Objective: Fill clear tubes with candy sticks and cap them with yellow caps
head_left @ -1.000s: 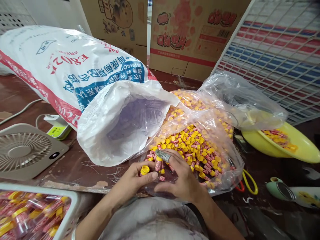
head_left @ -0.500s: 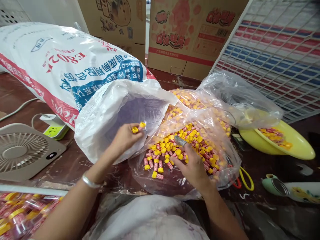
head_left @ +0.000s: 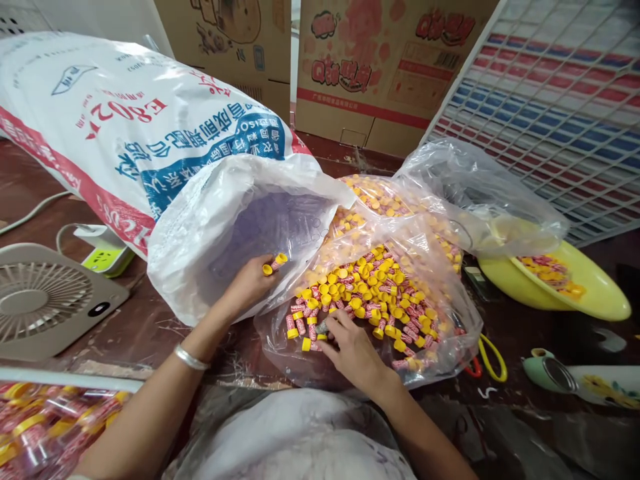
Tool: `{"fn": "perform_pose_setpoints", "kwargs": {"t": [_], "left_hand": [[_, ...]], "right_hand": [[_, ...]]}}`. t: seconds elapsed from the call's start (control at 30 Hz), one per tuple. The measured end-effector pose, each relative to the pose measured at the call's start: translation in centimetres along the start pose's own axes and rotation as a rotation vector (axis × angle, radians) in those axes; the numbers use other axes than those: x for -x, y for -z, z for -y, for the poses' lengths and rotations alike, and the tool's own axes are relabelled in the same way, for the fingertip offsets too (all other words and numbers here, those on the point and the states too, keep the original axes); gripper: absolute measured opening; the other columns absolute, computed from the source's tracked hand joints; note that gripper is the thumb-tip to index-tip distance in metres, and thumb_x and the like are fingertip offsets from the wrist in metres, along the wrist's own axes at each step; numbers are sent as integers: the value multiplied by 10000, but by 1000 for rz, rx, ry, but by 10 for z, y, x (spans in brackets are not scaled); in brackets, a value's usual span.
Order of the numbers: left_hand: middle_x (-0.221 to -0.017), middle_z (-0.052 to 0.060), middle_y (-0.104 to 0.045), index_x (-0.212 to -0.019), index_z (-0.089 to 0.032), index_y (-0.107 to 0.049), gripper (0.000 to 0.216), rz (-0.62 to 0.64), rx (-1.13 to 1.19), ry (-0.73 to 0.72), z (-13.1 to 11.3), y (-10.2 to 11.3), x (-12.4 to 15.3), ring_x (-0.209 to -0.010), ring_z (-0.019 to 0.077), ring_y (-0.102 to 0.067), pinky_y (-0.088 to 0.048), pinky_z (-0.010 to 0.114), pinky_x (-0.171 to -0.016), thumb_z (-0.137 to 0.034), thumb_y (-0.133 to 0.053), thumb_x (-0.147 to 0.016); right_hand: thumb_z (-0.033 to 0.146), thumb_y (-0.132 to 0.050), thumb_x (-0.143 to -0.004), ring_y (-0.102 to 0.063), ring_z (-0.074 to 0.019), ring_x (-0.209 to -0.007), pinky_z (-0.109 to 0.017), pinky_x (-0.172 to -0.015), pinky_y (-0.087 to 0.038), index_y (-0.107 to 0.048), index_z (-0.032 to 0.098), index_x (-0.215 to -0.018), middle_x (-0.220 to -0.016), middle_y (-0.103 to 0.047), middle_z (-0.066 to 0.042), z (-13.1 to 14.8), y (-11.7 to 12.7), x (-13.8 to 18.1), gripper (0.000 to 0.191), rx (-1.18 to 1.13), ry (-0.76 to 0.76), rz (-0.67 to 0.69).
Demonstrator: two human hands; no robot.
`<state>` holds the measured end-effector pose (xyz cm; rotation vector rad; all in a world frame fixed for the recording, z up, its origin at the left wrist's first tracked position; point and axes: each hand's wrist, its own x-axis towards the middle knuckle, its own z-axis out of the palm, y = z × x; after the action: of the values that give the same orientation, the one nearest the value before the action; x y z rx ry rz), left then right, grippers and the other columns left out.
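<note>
My left hand is closed on small yellow-capped tubes, whose yellow ends stick out past the fingers. It is at the mouth of a large white woven sack. My right hand, with a grey wrap on one finger, reaches into the near edge of a pile of pink-and-white tubes with yellow caps. Its thumb and fingertips close around a tube there, partly hidden by the fingers. The pile spills from a clear plastic bag lying on the dark red table.
A yellow basin with more tubes is on the right, near yellow-handled scissors and a floral bottle. A fan, a power strip and a container of larger yellow-capped tubes are on the left. Cartons stand behind.
My right hand has moved left and toward me, from the middle of the pile to its near left edge. My left hand has shifted slightly, still holding the tubes.
</note>
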<state>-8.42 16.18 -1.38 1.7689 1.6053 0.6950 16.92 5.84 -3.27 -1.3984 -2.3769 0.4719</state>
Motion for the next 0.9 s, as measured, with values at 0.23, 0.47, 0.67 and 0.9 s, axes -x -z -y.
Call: {"fn": "perform_pose_setpoints", "kwargs": {"t": [0.23,0.47,0.67,0.9], "left_hand": [[-967,53,-694,-926,-194,-560,298,176,457,3,-17,23,72,-894,225,-623,-492,305,-778,-435,-696,-816],[-958,32,-681,-969,-210,-641,256,366,426,1,-42,1,109,-888,227,-599,-466,273,-784,-411,-705,-825],[-967,19,-687,-986,-200,-666,263,461,680,77,-45,-13,117,-887,199,-599,-454,259,-786,-388,-741,-819],[-1019,75,-735,-1007,-170,-702,303,365,1172,288,-44,-37,125,-956,227,-668,-505,326,-900,-338,-802,-775]], "right_hand": [[72,-542,-918,-657,-205,-895,-313,-804,-544,-612,201,-914,-970,-638,-61,-8,18,0,146,-169,26,-236],[174,-527,-971,-605,-176,-875,-284,-796,-504,-601,199,-825,-938,-608,-45,19,66,-15,165,-420,97,-226],[231,-537,-1012,-599,-172,-793,-278,-745,-503,-559,200,-788,-803,-596,-16,29,59,-16,227,-372,157,-125],[460,-877,-726,-579,-317,-1192,-472,-1033,-513,-523,180,-1282,-1240,-607,-149,37,39,-4,716,-227,222,-193]]}}
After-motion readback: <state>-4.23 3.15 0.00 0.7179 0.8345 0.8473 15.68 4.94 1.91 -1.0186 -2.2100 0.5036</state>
